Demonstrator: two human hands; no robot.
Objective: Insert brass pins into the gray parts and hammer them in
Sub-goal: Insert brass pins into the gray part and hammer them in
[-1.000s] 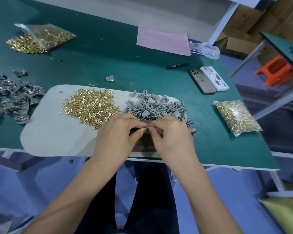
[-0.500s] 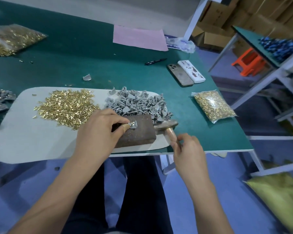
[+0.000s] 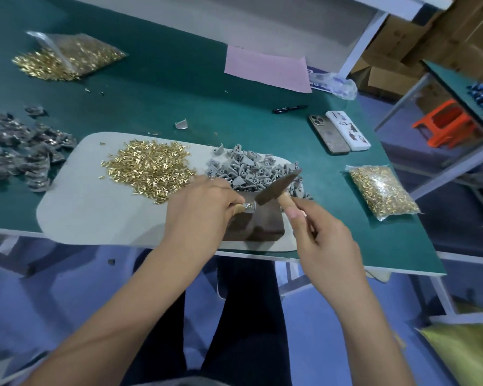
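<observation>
My left hand (image 3: 198,210) pinches a small gray part (image 3: 249,208) and holds it down on a dark metal block (image 3: 260,225) at the table's front edge. My right hand (image 3: 322,240) grips the wooden handle of a small hammer (image 3: 276,186); its dark head is raised just above and to the right of the part. Behind the block lies a pile of gray parts (image 3: 251,168). A heap of loose brass pins (image 3: 148,168) lies to the left of that pile, on a pale gray mat (image 3: 81,207).
Finished gray parts (image 3: 17,151) are heaped at the far left. An open bag of pins (image 3: 64,57) lies at the back left, a sealed one (image 3: 379,190) at the right. Two phones (image 3: 338,132), a pen (image 3: 289,108) and a pink sheet (image 3: 268,69) sit at the back right.
My right hand left the part, took the hammer by its handle and raised its head over the block. My left hand set the part on the block and holds it there.
</observation>
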